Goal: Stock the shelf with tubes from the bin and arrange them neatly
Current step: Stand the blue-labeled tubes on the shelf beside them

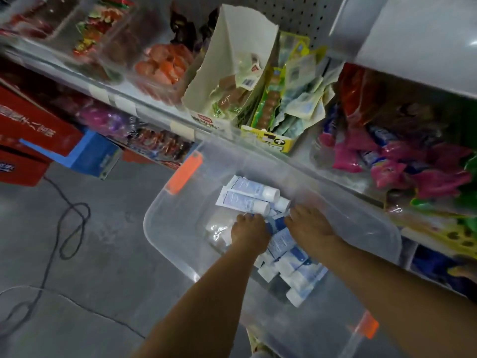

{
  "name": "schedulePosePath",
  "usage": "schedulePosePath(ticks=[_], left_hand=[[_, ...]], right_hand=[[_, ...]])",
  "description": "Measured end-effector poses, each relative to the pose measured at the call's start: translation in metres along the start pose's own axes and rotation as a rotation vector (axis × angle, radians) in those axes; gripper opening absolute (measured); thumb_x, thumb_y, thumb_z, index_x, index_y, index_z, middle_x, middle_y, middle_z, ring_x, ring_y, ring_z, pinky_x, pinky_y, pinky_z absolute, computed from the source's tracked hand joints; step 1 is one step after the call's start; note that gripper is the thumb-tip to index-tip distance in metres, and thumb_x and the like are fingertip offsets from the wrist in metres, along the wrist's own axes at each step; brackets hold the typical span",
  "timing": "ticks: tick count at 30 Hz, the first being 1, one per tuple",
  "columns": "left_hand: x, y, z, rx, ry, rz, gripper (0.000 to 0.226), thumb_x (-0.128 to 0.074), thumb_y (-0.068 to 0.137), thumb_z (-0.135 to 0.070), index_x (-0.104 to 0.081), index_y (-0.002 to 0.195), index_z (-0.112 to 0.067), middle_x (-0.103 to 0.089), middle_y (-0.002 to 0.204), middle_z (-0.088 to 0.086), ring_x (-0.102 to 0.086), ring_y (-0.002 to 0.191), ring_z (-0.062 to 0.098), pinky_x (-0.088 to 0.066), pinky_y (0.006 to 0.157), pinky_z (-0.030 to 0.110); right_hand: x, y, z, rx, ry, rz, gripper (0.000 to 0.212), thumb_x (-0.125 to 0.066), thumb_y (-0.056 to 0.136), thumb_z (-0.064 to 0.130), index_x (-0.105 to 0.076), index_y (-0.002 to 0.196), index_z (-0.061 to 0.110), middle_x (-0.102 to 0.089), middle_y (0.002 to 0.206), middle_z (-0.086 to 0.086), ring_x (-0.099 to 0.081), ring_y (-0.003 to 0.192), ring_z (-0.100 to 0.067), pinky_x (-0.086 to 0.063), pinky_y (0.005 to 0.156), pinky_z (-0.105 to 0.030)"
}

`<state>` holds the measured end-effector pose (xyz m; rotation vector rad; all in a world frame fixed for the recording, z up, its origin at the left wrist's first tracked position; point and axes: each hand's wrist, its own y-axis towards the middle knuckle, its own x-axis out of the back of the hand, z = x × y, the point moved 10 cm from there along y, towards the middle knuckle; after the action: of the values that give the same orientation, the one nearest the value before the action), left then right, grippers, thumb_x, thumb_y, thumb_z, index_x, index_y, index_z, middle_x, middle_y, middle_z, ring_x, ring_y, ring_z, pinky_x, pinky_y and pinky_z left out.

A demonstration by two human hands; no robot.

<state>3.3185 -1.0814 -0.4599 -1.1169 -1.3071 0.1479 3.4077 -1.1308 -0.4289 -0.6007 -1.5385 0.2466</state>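
While both bare arms reached down from the near edge of the view, the left hand and the right hand were inside the clear plastic bin, side by side and just apart. Each hand showed only its back, with the fingers bent down onto the tubes heaped in the bottom. Whether either hand had closed round a tube or merely lay on the heap could not be told, since the fingertips were hidden. A blue-and-white tube lay in the gap between the two hands, touching both. Two more white tubes lay side by side just beyond the knuckles, caps pointing right. A crumpled clear wrapper sat in the bin to the left of the left hand.

The bin stood against the front of the shelf, with an orange latch on its far left end and another orange latch on its near right end. On the shelf above it stood a torn white carton of packaged sausages, a yellow tray of snack packets just to its right, and pink packets further right. On the grey floor to the left a dark cable lay in loops, near a red box and a blue box
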Motion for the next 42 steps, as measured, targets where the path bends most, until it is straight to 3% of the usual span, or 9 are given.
schedulePosePath(ticks=[4,9,12,17,26,30,33,37,42], left_hand=[[0.007,-0.019,-0.011,0.016,-0.216,0.107,0.042,-0.054,0.091,-0.035,-0.056,0.124,-0.009,-0.058,0.128,0.013,-0.054,0.118,0.031,-0.043,0.095,0.034],[0.015,-0.077,-0.010,0.150,-0.689,0.127,0.021,-0.058,0.092,-0.025,-0.060,0.103,-0.007,-0.060,0.093,0.011,-0.064,0.093,0.026,-0.050,0.070,0.027],[0.017,-0.133,-0.017,0.285,-1.042,0.094,0.011,-0.056,0.093,-0.024,-0.056,0.087,-0.015,-0.062,0.074,0.003,-0.057,0.055,0.013,-0.036,0.043,0.016],[0.042,-0.227,-0.072,0.149,-1.465,-0.139,0.010,-0.055,0.093,-0.017,-0.058,0.087,-0.010,-0.065,0.070,0.006,-0.054,0.045,0.014,-0.032,0.049,0.020],[0.064,-0.388,-0.262,-0.367,-1.597,-0.191,0.014,-0.055,0.092,-0.004,-0.061,0.103,-0.010,-0.070,0.091,0.013,-0.068,0.075,0.023,-0.054,0.054,0.031],[0.066,-0.444,-0.350,-0.510,-1.571,-0.177,0.029,-0.060,0.088,-0.003,-0.055,0.115,-0.012,-0.067,0.113,0.019,-0.066,0.104,0.036,-0.059,0.071,0.049],[0.075,-0.490,-0.415,-0.646,-1.486,-0.171,0.032,-0.058,0.090,-0.003,-0.055,0.119,-0.017,-0.068,0.115,0.016,-0.067,0.104,0.035,-0.055,0.083,0.057],[0.098,-0.550,-0.488,-0.830,-1.371,-0.201,0.034,-0.059,0.088,-0.003,-0.055,0.118,-0.017,-0.072,0.107,0.009,-0.069,0.098,0.029,-0.056,0.084,0.048],[0.134,-0.608,-0.557,-0.978,-1.242,-0.252,0.032,-0.061,0.087,-0.003,-0.051,0.115,-0.015,-0.071,0.108,0.005,-0.070,0.096,0.025,-0.060,0.075,0.037]], right_hand=[[0.000,-0.019,0.000,0.085,-0.012,0.137,0.036,-0.056,0.092,0.019,-0.056,0.126,0.008,-0.048,0.136,-0.014,-0.045,0.126,-0.027,-0.037,0.102,-0.036],[0.033,-0.081,-0.006,0.060,0.088,0.163,0.056,-0.062,0.089,0.027,-0.037,0.134,0.007,-0.056,0.131,-0.009,-0.057,0.119,-0.027,-0.045,0.094,-0.033],[0.070,-0.128,-0.022,0.006,0.163,0.046,0.056,-0.062,0.088,0.025,-0.036,0.133,0.006,-0.058,0.128,-0.009,-0.058,0.117,-0.029,-0.045,0.085,-0.034],[0.116,-0.233,-0.071,-0.122,0.335,-0.157,0.062,-0.058,0.084,0.057,-0.044,0.123,0.010,-0.063,0.118,-0.011,-0.060,0.110,-0.030,-0.041,0.074,-0.034],[0.129,-0.458,-0.188,-0.319,0.736,-0.424,0.046,-0.029,0.100,0.049,-0.049,0.114,0.010,-0.062,0.114,-0.015,-0.062,0.101,-0.034,-0.047,0.082,-0.037],[0.131,-0.553,-0.233,-0.307,0.958,-0.529,0.044,-0.037,0.099,0.048,-0.041,0.120,0.009,-0.058,0.113,-0.010,-0.057,0.101,-0.026,-0.040,0.076,-0.031],[0.140,-0.618,-0.264,-0.256,1.151,-0.629,0.037,-0.049,0.095,0.047,-0.036,0.114,0.018,-0.057,0.115,0.001,-0.058,0.099,-0.014,-0.049,0.080,-0.032],[0.149,-0.682,-0.308,-0.258,1.386,-0.698,0.036,-0.060,0.092,0.035,-0.040,0.116,0.018,-0.061,0.108,0.001,-0.062,0.086,-0.005,-0.049,0.062,-0.017],[0.177,-0.741,-0.350,-0.152,1.584,-0.823,0.028,-0.064,0.090,0.014,-0.058,0.117,0.019,-0.072,0.108,-0.007,-0.068,0.098,-0.023,-0.055,0.084,-0.037]])
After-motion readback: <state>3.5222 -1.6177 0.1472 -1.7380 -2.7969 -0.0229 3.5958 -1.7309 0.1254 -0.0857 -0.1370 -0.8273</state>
